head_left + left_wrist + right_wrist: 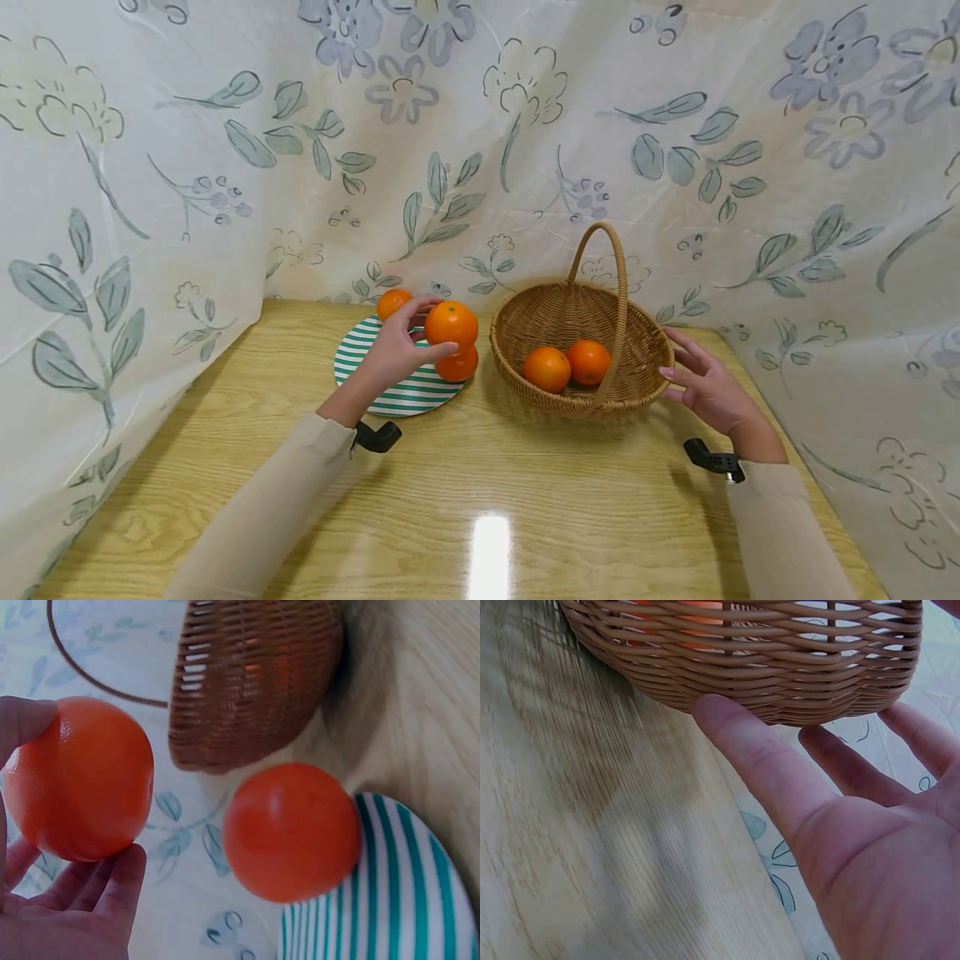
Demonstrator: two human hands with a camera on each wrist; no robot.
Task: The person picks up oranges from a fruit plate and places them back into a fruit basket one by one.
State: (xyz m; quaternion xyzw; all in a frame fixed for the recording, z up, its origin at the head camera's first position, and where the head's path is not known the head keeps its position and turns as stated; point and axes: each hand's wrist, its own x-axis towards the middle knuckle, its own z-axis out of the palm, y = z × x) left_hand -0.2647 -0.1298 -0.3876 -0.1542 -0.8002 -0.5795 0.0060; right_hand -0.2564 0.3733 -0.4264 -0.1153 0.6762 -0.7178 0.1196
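In the head view my left hand point(401, 346) grips an orange point(452, 323) between thumb and fingers, raised above the striped plate point(358, 367). Behind and below it another orange point(459, 367) sits at the plate's right edge, partly hidden; a further orange point(393, 303) lies at the back of the plate. The wicker basket point(513, 377) stands to the right with two oranges visible inside, one point(547, 369) beside the other point(588, 362). My right hand point(711, 393) touches the basket's right side, with fairly straight, spread fingers point(761, 754) against the outer weave.
The basket's tall arched handle point(619, 292) rises over its opening. A wooden table point(450, 500) lies under everything, with floral cloth point(420, 192) at its back and sides. Both wrists wear black devices, one on the left point(377, 436) and one on the right point(708, 457).
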